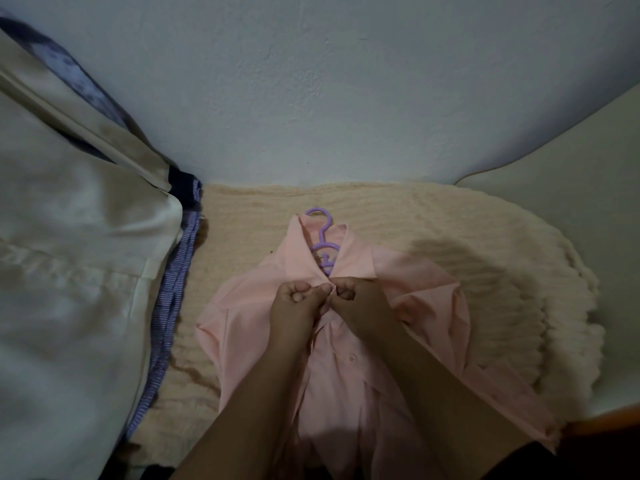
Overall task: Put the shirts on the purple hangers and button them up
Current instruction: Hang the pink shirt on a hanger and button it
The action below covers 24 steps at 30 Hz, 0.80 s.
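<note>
A pink shirt (349, 341) lay on a cream blanket (433, 230), a purple hanger (323, 242) inside its collar. The left hand (298, 303) and right hand (356, 296) pinched the shirt's front edges just below the collar.

Pink shirt (346, 341): one, before me. Purple hanger (323, 244): one, at 12 o'clock inside its collar. My hands: two, left hand (298, 299) and right hand (356, 296). Visible button (352, 358): one. Cream knitted blanket (450, 258): one. Pale curtain (69, 254): one, at 9 o'clock.
</note>
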Each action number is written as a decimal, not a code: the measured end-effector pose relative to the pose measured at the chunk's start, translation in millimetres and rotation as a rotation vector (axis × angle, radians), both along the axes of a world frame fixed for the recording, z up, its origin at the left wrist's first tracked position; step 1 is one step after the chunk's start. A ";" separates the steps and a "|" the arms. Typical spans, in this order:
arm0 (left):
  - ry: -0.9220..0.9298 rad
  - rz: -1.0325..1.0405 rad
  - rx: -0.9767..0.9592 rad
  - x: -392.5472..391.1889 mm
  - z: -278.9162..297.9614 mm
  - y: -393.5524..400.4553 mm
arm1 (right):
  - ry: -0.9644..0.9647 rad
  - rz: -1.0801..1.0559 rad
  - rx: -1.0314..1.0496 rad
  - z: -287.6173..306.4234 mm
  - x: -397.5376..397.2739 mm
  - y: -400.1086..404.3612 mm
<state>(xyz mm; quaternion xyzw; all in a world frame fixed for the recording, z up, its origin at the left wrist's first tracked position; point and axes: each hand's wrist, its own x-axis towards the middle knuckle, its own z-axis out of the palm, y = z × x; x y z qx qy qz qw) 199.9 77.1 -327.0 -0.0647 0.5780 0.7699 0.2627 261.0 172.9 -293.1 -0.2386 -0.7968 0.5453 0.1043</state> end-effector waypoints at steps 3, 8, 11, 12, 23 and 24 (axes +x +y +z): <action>-0.003 -0.004 0.000 0.7 -0.7 -0.4 | -0.019 -0.039 0.088 -3.5 -2.9 -3.0; -0.010 0.009 -0.010 3.2 2.5 -1.6 | -0.025 -0.099 0.105 -7.7 -5.2 -2.1; -0.001 0.020 -0.024 4.3 2.1 -1.2 | 0.000 -0.128 0.007 -9.1 -4.4 2.3; 0.006 0.022 -0.032 4.7 1.9 -1.2 | 0.015 -0.134 -0.053 -9.0 -3.6 3.6; 0.018 -0.072 -0.010 13.5 16.9 -6.3 | 0.007 -0.150 -0.280 -4.4 -5.8 6.8; 0.017 -0.076 -0.008 13.5 17.4 -6.7 | 0.005 -0.152 -0.261 -4.6 -6.0 6.9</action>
